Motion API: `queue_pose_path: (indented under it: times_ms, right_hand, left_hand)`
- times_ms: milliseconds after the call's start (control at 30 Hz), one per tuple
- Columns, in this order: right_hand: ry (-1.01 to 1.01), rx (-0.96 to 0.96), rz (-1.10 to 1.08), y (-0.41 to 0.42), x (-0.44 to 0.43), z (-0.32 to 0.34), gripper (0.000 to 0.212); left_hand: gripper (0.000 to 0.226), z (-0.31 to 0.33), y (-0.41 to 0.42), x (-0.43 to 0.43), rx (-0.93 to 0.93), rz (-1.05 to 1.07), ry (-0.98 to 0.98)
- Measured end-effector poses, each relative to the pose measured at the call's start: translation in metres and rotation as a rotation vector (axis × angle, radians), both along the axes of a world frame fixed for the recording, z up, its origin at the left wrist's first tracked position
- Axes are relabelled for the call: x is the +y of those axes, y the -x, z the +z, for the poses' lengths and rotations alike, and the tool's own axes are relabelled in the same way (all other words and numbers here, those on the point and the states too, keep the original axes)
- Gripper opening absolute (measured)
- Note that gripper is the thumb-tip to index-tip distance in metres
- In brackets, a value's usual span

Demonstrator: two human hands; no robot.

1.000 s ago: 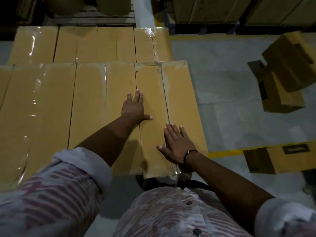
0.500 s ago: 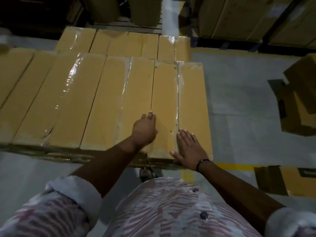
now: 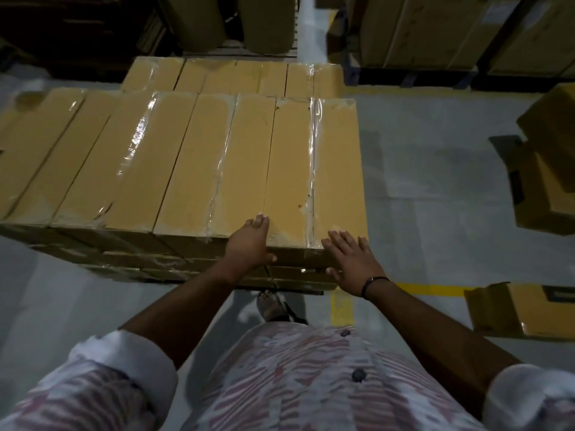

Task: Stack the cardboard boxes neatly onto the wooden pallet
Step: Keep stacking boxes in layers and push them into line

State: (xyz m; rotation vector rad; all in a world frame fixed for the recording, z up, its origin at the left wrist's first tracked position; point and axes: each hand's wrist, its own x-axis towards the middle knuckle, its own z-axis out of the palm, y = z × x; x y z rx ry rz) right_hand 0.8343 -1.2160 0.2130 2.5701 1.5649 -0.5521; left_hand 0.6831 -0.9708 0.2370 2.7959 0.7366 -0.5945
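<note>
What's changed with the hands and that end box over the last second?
Both hands slid back along the box tops toward the person. The left hand now rests at the near edge, thumb over the end face; the right hand lies flat on the near corner of the end box. Nothing was gripped or released. The end box stays in its row; the loose boxes on the floor have not moved.

The cardboard boxes (image 3: 199,157) are tan-yellow. The shirt (image 3: 289,377) is white with reddish streaks (grey floor (image 3: 435,169), yellow line (image 3: 429,289)).
</note>
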Motion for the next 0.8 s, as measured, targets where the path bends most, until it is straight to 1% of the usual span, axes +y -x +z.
queue_pose_path:
  times_ms: [67,133,233,333,400,500,533,800]
  right_hand:
    - [0.022,-0.016,-0.062,-0.001,-0.005,0.001,0.070]
    - [0.030,0.013,-0.142,-0.004,-0.009,0.004,0.067]
    - [-0.002,0.073,-0.203,-0.011,-0.014,0.011,0.064]
    - [-0.052,0.075,-0.241,-0.017,-0.012,0.007,0.072]
    - [-0.082,0.058,-0.270,-0.019,-0.011,0.001,0.070]
    - [-0.127,0.039,-0.259,-0.024,-0.011,-0.002,0.052]
    - [-0.140,0.033,-0.252,-0.025,-0.012,-0.001,0.050]
    - [-0.162,0.021,-0.256,-0.023,-0.008,0.013,0.047]
  left_hand:
    - [0.102,-0.001,0.004,-0.002,-0.015,-0.020,-0.059]
    - [0.082,0.001,0.004,-0.003,-0.082,-0.036,-0.125]
    - [0.053,0.010,0.001,-0.003,-0.179,-0.024,-0.159]
    - [0.036,0.015,0.002,-0.003,-0.182,-0.005,-0.177]
    - [0.039,0.016,0.004,-0.001,-0.168,0.004,-0.163]
    - [0.043,0.016,0.006,0.000,-0.164,0.013,-0.139]
    - [0.042,0.015,0.006,0.000,-0.174,0.016,-0.140]
    - [0.034,0.016,0.006,0.003,-0.190,0.005,-0.158]
